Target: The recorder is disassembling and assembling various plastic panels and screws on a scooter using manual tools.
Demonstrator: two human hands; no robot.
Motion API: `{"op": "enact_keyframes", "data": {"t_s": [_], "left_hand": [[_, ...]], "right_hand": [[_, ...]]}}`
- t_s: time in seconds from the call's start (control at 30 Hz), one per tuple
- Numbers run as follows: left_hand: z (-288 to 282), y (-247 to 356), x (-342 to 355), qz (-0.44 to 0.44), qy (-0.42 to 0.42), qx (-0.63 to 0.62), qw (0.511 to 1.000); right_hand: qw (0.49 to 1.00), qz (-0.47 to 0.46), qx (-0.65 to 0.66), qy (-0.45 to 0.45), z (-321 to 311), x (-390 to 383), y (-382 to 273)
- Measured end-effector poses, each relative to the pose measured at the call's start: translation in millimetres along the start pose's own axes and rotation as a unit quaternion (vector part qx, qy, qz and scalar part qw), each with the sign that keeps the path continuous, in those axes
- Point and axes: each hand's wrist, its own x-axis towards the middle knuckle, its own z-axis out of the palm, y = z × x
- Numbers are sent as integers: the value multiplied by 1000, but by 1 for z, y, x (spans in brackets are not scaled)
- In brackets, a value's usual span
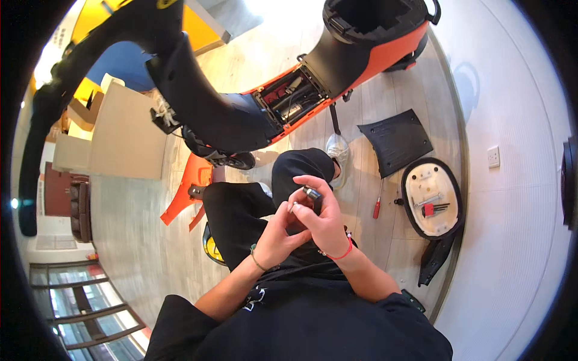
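Observation:
My two hands meet above my lap, fingertips close together. In the curled fingers of my right hand point(325, 224) sits a small dark cylinder point(311, 193) with a shiny band; its exact kind is too small to tell. My left hand point(274, 242) is closed in a pinch against the right fingertips. A tiny pale bit shows there, too small to name. Beyond my knees stands an orange and black electric scooter point(241, 114). Its footboard compartment point(292, 96) is uncovered, with wires and parts inside.
On the floor to the right lie a black panel point(397, 142), a red-handled screwdriver point(377, 207) and an upturned scooter seat point(432, 180) holding a wrench and a red hex key set point(428, 209). An orange body panel point(191, 188) lies left. A cardboard box point(127, 132) stands farther left.

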Motion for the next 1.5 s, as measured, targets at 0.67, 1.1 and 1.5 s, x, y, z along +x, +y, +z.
{"op": "enact_keyframes", "data": {"t_s": [0.67,1.1,1.5], "left_hand": [[-136,-72,-97,126,237,-415,869],[-226,-98,-74,245,305,-555,734],[-317,-121,-14,282,309,-481,770]], "right_hand": [[916,129,-326,-195,105,17,34],[885,84,-394,-233,196,86,77],[939,159,-249,-176,212,169,139]]}}
